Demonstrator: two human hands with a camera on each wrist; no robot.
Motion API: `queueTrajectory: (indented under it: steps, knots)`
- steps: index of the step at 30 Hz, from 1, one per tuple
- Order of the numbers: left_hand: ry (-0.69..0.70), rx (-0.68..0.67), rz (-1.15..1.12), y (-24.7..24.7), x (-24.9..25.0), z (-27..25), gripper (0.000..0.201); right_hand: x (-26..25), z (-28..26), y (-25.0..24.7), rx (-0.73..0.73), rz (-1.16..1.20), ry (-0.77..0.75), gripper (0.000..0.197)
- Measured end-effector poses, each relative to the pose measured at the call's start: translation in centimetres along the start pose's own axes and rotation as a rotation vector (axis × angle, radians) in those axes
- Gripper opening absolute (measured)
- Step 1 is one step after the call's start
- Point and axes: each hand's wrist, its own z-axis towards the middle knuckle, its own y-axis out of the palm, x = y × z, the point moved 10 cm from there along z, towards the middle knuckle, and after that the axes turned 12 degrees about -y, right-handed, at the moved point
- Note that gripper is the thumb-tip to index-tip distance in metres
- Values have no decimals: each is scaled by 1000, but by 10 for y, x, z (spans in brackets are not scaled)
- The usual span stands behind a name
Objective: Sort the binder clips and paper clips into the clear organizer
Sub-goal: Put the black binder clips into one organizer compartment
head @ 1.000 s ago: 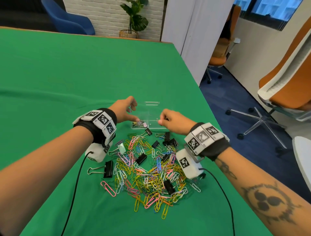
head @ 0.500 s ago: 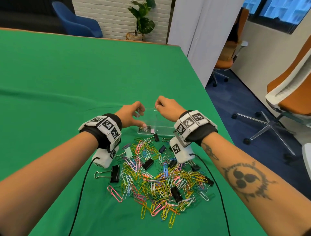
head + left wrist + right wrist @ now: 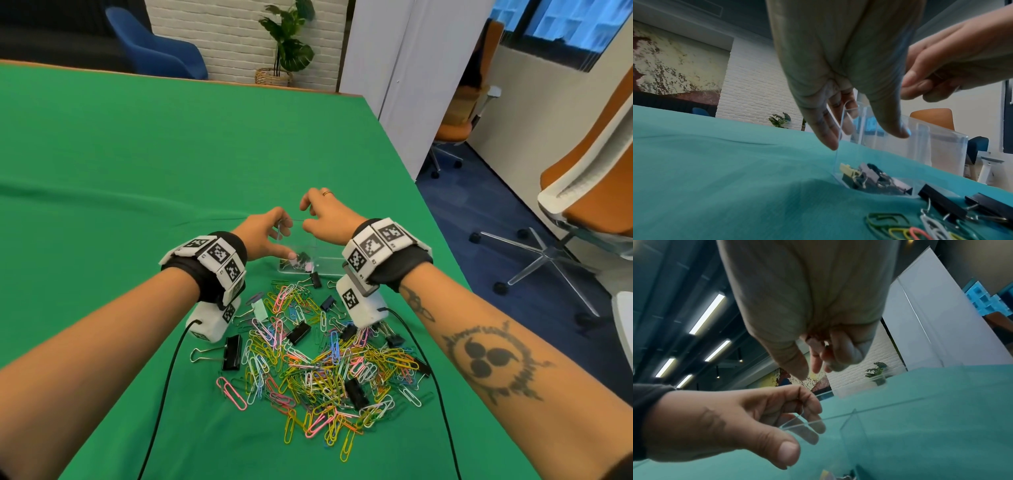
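The clear organizer stands on the green cloth just beyond the pile of coloured paper clips. Its near left compartment holds a few small binder clips. My left hand grips the organizer's left wall, fingers curled over the top edge and thumb at the front. My right hand hovers over the far side of the organizer with curled fingers. Whether my right hand holds anything is hidden. Black binder clips lie scattered through the pile.
The table's right edge drops to a blue floor with orange office chairs. Sensor cables trail from both wrists across the cloth. Open green cloth stretches to the left and beyond the organizer.
My right hand has risen from the organizer's near right corner and moved away from me, over its far side. My left hand has stayed on the left wall.
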Motion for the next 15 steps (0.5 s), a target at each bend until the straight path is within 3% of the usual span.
queueTrajectory:
  steps: [4, 8, 11, 15]
  knots:
    - [-6, 7, 21, 0, 1, -1, 61, -12, 7, 9, -47, 35, 1, 32]
    - [15, -2, 55, 0, 4, -2, 91, -26, 11, 13, -36, -63, -98, 39]
    - [-8, -4, 34, 0, 0, 0, 75, -26, 7, 4, -20, -74, -150, 47]
    - [-26, -1, 16, 0, -4, 0, 59, -5, -18, -34, 192, 171, -99, 34]
